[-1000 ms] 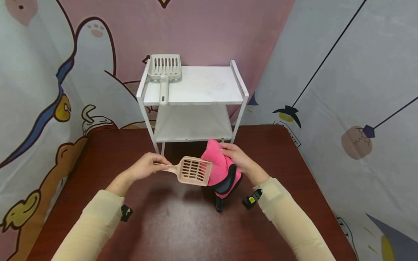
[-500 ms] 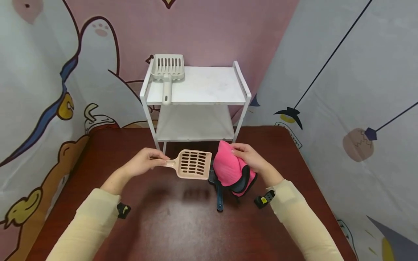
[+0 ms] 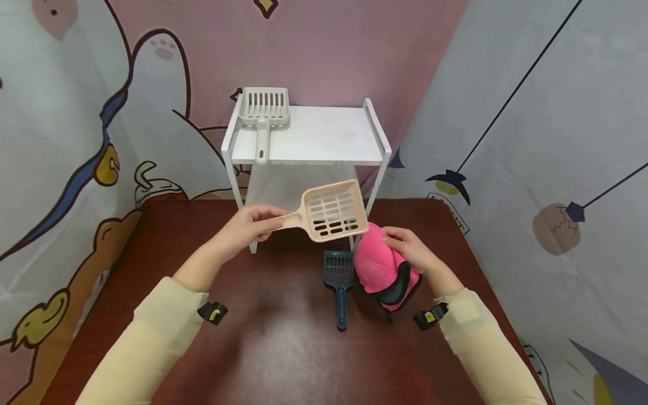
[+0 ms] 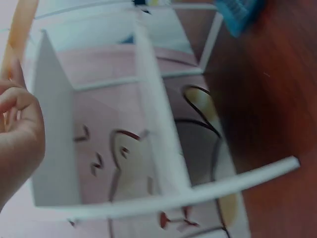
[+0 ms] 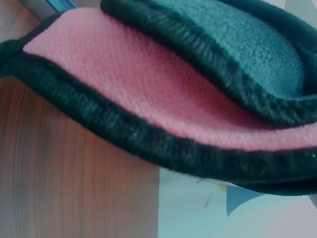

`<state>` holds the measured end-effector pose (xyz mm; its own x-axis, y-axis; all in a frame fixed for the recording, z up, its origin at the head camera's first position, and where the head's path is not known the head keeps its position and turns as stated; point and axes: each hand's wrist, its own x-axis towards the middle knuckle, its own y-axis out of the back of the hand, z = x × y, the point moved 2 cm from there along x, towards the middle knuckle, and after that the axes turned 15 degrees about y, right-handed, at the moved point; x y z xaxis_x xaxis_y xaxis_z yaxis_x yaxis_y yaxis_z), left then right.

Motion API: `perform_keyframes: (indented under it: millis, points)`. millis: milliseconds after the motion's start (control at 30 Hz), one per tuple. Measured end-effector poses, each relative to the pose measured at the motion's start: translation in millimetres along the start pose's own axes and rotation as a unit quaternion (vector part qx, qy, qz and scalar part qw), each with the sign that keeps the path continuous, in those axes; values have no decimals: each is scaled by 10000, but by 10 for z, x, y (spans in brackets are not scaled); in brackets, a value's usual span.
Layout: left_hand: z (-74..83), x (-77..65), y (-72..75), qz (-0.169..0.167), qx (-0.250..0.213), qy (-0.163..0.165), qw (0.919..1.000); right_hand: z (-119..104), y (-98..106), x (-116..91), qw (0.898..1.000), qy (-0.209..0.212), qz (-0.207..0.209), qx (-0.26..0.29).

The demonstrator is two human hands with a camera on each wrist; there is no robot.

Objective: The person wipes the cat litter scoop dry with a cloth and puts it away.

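Head view: we see the dark blue scoop (image 3: 341, 298) now almost fully uncovered, lying right of the middle of the tabletop (image 3: 273, 360), its handle toward the near edge. The pink cloth (image 3: 374, 260) has shifted rightward, pinched at its top by the right hand (image 3: 409, 247); we cannot tell whether its lower part touches the wood. The left hand (image 3: 245, 228) grips the handle of the beige scoop (image 3: 306, 217), which has risen and tilted before the rack. To us, this means the two scoops are separated, one resting, one held. Farther back, the white rack (image 3: 329, 132) stands by the tabletop's far edge; a white scoop (image 3: 264, 121) stays on its upper shelf at the left edge, handle overhanging the front. Beyond, we see a pink, cartoon-printed wall (image 3: 324, 50) and a pale grey wall (image 3: 526, 129) at right.
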<state>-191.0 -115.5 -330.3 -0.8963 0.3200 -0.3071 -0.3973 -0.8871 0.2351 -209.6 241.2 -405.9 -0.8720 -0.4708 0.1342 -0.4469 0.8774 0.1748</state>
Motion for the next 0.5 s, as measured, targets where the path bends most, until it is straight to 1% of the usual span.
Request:
perform_keyframes:
  millis: [100, 200, 267, 333, 400, 500]
  points:
    - [212, 5, -61, -57, -427, -29, 9991, -1, 43, -36, 10000, -23, 56, -25]
    - [395, 17, -107, -189, -938, -46, 9954, 3, 58, -65, 9999, -77, 95, 30]
    - [482, 32, -125, -300, -1367, -53, 9901, 9, 57, -77, 9999, -60, 69, 57]
    - [544, 56, -135, -406, -1803, -87, 9827, 6, 49, -82, 10000, -17, 31, 65]
    - [584, 82, -135, -410, -2102, -117, 9767, -3, 44, -85, 10000, 49, -5, 53]
    - [631, 119, -128, -311, -2480, -149, 9681, -20, 42, -79, 9999, 108, -22, 52]
